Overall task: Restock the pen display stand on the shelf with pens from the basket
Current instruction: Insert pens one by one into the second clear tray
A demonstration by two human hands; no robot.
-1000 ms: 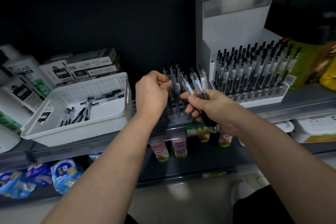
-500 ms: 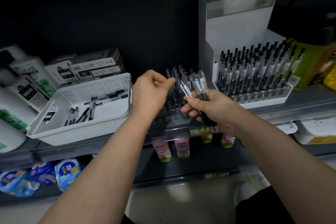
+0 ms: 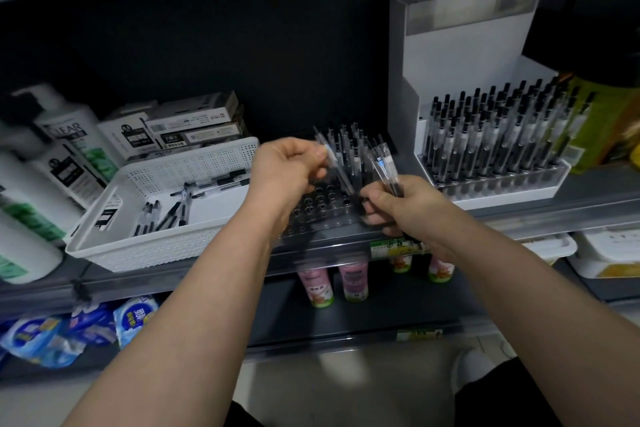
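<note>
Pinched between thumb and fingertips of the left hand (image 3: 287, 168) is a single pen (image 3: 335, 163), tilted, its lower end close to the right hand (image 3: 408, 210); motion blur prevents the exact contact from being read. The right hand is curled round a bundle of pens (image 3: 382, 166), tips down, caps fanned upward.

Change noted: half a second ago the left hand was reaching toward the bundle with nothing in it; now one pen is separated from the bundle and carried by the left hand. The bundle is held in much the same place above the front edge of the shelf (image 3: 554, 215).

The pen display stand (image 3: 318, 208) sits at the shelf's front edge, between the basket (image 3: 194, 163) and a full white stand (image 3: 450, 45). Its rear rows are filled and its front holes are seen open.

Judgement: one pen is ready for seating in a front hole. Loose pens (image 3: 166, 215) lie in the basket, so restocking is judged to be partway done.
</note>
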